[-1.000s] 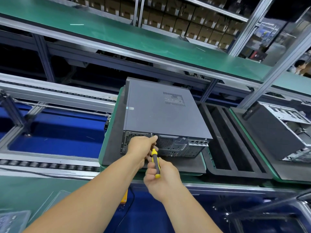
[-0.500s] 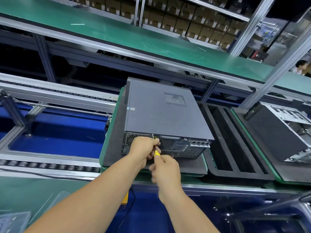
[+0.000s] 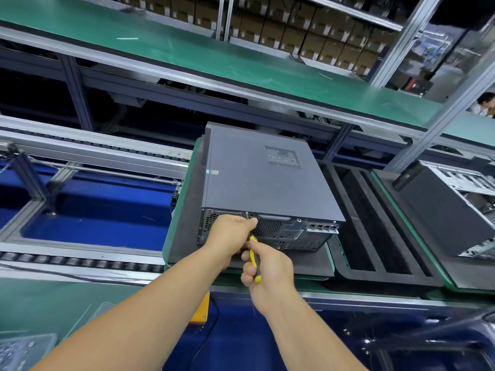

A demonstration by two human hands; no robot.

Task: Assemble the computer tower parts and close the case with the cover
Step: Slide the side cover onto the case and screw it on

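Cover (image 3: 267, 180) seated on tower; rear screw fastening apparently underway. Right hand (image 3: 270, 269) clamped on screwdriver (image 3: 253, 250); left hand (image 3: 230, 234) curled at rear panel, grasp unclear.

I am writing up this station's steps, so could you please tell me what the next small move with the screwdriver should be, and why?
Probably keep turning the yellow screwdriver with the right hand to seat the screw. The cover is already on the computer tower, the tool's tip points at the top edge of its rear panel, and the left hand is curled around the shaft near the tip. Whether the screw is tight cannot be seen.
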